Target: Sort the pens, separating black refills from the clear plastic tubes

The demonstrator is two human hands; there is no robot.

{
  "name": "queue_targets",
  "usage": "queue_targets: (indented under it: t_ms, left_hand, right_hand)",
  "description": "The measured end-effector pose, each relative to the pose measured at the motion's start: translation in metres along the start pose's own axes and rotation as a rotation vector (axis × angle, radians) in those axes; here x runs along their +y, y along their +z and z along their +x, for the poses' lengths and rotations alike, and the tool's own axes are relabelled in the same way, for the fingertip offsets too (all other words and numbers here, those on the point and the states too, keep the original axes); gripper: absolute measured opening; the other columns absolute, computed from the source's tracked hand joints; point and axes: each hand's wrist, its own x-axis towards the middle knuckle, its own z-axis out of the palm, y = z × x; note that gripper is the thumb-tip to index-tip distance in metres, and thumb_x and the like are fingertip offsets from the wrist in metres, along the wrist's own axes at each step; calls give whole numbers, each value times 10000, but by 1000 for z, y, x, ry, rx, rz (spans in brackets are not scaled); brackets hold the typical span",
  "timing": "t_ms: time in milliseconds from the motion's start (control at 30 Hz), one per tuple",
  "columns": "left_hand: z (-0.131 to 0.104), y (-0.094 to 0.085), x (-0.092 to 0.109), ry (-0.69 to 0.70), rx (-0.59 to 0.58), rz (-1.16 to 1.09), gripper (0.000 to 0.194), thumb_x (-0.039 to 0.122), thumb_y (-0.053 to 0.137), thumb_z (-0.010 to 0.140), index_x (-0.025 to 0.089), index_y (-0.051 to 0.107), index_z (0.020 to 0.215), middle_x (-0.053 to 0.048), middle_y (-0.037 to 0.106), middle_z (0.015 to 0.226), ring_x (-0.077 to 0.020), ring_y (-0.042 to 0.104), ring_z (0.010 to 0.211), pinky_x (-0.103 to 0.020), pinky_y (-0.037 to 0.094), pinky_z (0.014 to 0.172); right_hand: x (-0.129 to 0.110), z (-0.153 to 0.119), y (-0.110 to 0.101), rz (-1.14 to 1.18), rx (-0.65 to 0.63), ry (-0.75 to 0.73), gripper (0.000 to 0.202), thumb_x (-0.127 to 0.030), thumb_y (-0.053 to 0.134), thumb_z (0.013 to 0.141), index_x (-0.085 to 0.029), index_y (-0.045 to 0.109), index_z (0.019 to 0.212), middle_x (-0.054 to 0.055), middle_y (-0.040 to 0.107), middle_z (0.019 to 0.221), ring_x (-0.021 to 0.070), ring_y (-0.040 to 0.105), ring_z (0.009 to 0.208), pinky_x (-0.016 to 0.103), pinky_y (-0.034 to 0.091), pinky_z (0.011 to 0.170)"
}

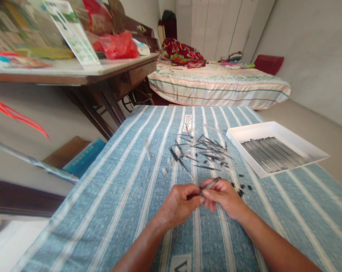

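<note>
Over the near part of a blue striped cloth, my left hand (182,202) and my right hand (223,196) meet around a slim grey pen (212,183) with a dark end. The fingers of both hands are pinched on it, and its lower end is hidden by them. Just beyond the hands lies a loose pile of thin black rods (213,147). Several small black caps (241,186) are scattered to the right of my right hand. A white box (275,130) at the right holds a row of grey pens (273,153).
The striped table (125,166) fills the foreground. Small clear pieces (165,170) lie left of the rods. A higher desk (117,68) with a red plastic bag (120,45) stands at the back left. Behind is a bed (216,83).
</note>
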Motion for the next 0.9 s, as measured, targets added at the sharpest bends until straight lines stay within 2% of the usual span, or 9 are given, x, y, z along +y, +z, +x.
queue_targets:
  t_ms: [233, 367, 500, 600, 767, 900]
  left_hand:
    - [0, -3, -1, -29, 14, 33, 137, 227, 521, 728, 138, 587, 647, 50, 436, 530, -72, 374, 506, -186, 280, 468]
    - [1, -6, -1, -75, 15, 18, 143, 240, 532, 721, 139, 594, 641, 42, 479, 528, -76, 412, 499, -191, 292, 465]
    - [2, -5, -1, -96, 29, -111, 130, 243, 561, 701, 139, 596, 631, 40, 497, 507, -72, 421, 468, -187, 305, 451]
    - [3, -4, -1, -113, 98, -232, 99, 229, 606, 664, 136, 604, 631, 38, 507, 487, -67, 422, 437, -185, 310, 430]
    - [4, -9, 0, -64, 290, -489, 112, 209, 676, 625, 137, 617, 686, 38, 540, 510, -57, 436, 427, -181, 344, 439]
    - [5, -12, -3, -19, 335, -653, 135, 193, 704, 613, 143, 620, 706, 40, 542, 491, -61, 457, 435, -180, 355, 451]
  right_hand:
    - [-5, 0, -2, 62, 82, -44, 231, -335, 661, 712, -112, 613, 749, 6, 620, 497, 82, 499, 339, 181, 381, 350]
    - [-9, 0, -7, 164, 163, -60, 192, -296, 666, 707, -129, 584, 755, 20, 641, 508, 93, 510, 332, 179, 376, 342]
    - [-11, 0, -9, 225, 158, -71, 165, -271, 658, 711, -134, 572, 746, 33, 650, 517, 105, 524, 336, 181, 376, 342]
    - [-11, 0, -10, 249, 125, -89, 137, -252, 649, 715, -132, 590, 746, 42, 658, 538, 111, 535, 348, 191, 391, 353]
    - [-11, -1, -13, 277, 73, -132, 137, -219, 654, 700, -137, 644, 808, 41, 662, 566, 116, 549, 387, 207, 415, 384]
    - [-9, -2, -11, 257, 56, -106, 152, -220, 652, 700, -146, 662, 832, 39, 664, 569, 109, 541, 387, 210, 418, 393]
